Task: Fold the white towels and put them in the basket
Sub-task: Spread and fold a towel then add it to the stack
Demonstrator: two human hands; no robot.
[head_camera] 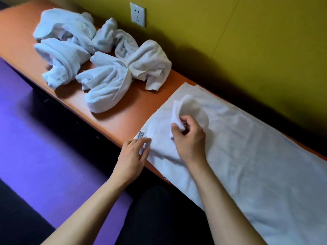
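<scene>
Fingers of both hands pinch the spread towel (247, 156): left hand (131, 156) its labelled corner, right hand (189, 138) a raised fold (crumpled towels (99, 57) lie beyond).

The counter (26, 30) has an orange top and runs along a yellow-green wall (230, 41). A white power socket (137, 14) is mounted on the wall just above the counter's back edge. Below the counter's front edge lies a purple floor (35, 138), with a dark strip at the lower left corner.
</scene>
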